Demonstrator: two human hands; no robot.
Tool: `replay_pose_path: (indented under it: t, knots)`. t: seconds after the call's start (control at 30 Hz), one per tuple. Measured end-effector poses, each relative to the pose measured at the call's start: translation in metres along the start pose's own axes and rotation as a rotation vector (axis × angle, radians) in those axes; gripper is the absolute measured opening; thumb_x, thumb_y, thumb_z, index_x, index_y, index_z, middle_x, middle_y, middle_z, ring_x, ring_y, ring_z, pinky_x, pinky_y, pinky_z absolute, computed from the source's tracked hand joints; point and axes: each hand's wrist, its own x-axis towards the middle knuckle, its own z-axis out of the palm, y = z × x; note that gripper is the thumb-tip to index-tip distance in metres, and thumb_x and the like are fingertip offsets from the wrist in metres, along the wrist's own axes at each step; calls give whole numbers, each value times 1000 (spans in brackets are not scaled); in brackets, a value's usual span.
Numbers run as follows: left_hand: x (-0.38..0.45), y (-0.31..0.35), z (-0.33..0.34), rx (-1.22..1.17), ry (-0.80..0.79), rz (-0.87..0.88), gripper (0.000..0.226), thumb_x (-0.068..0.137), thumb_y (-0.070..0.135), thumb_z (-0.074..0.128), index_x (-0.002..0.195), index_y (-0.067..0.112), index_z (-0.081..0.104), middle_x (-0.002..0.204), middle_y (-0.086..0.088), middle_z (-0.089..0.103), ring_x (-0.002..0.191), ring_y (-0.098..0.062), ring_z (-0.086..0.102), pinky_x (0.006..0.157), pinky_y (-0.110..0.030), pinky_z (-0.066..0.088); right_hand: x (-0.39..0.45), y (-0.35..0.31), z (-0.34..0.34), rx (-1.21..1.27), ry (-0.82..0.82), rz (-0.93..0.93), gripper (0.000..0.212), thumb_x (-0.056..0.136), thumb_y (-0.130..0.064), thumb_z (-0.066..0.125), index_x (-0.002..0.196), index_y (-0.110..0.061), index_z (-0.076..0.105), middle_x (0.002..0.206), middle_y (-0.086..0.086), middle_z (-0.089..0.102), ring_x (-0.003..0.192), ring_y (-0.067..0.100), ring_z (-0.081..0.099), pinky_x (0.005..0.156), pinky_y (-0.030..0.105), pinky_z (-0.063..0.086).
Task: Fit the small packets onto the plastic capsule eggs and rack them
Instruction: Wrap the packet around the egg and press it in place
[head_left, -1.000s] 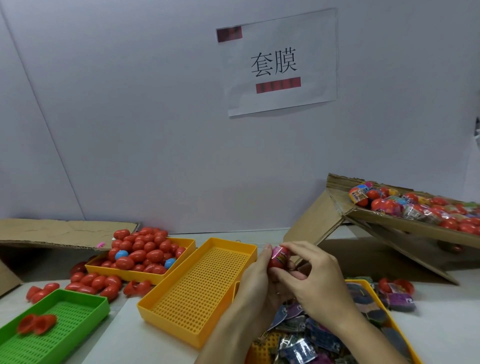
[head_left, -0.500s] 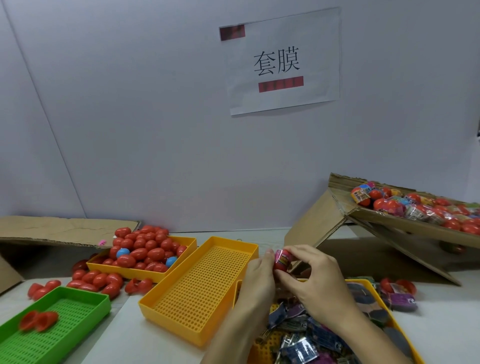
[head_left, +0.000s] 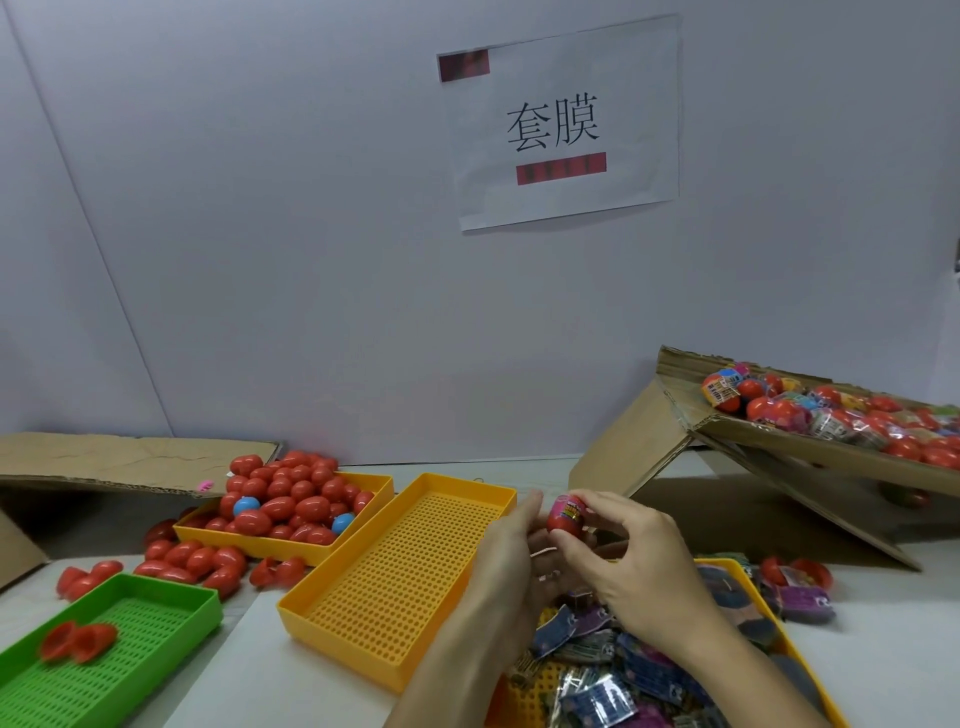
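A red capsule egg (head_left: 566, 517) with a pink printed packet sleeve over its top sits between both hands. My left hand (head_left: 506, 561) cups it from the left. My right hand (head_left: 631, 566) pinches its lower part with thumb and fingertips. Under the hands lies a yellow tray (head_left: 810, 670) full of flat printed packets (head_left: 597, 696). A yellow tray (head_left: 363, 519) at the left is heaped with bare red eggs (head_left: 291, 499) and two blue ones. A sloped cardboard rack (head_left: 810, 452) at the right holds several sleeved eggs (head_left: 779, 405).
An empty perforated yellow tray (head_left: 395, 571) stands just left of the hands. A green tray (head_left: 135, 644) at bottom left holds a red egg half. Loose red eggs (head_left: 197, 558) lie on the table. Cardboard flap (head_left: 104, 462) at far left. A paper sign (head_left: 563, 124) hangs on the wall.
Both hands and the egg have stayed nearly in place; the sleeve has slid a little further down the egg as the fingers shifted.
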Motion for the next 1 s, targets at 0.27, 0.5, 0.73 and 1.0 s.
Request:
replay_pose_path:
  t: [0.27,0.5,0.73,1.0]
  knots:
    - [-2,6,-2,-241,-112,-1,28,91,10,55,112,-8,62,96,-26,72,82,-31,73,66,-32,59,0,-3,3,130,-115,57,46,95,-37,56,140,-40,43,122,-20,59,113,-11,53,88,8,47]
    - [-8,8,3,-341,-195,10,28,92,1,43,101,-13,65,86,-27,68,71,-28,70,62,-34,59,0,-9,2,122,-29,-7,44,91,-30,66,118,-60,48,109,-21,62,106,-2,60,86,20,55]
    - [-7,9,2,-359,-198,-6,31,102,1,32,110,-13,59,85,-24,67,70,-26,68,64,-34,59,0,-14,1,102,-6,-39,49,90,-25,69,109,-65,49,107,-33,59,104,-6,58,80,11,52]
    - [-2,5,-1,-327,-187,-40,28,87,12,56,101,-8,71,94,-25,70,76,-28,70,66,-34,59,-1,-15,0,33,5,16,40,91,-29,68,111,-60,51,106,-33,61,106,-9,56,80,6,48]
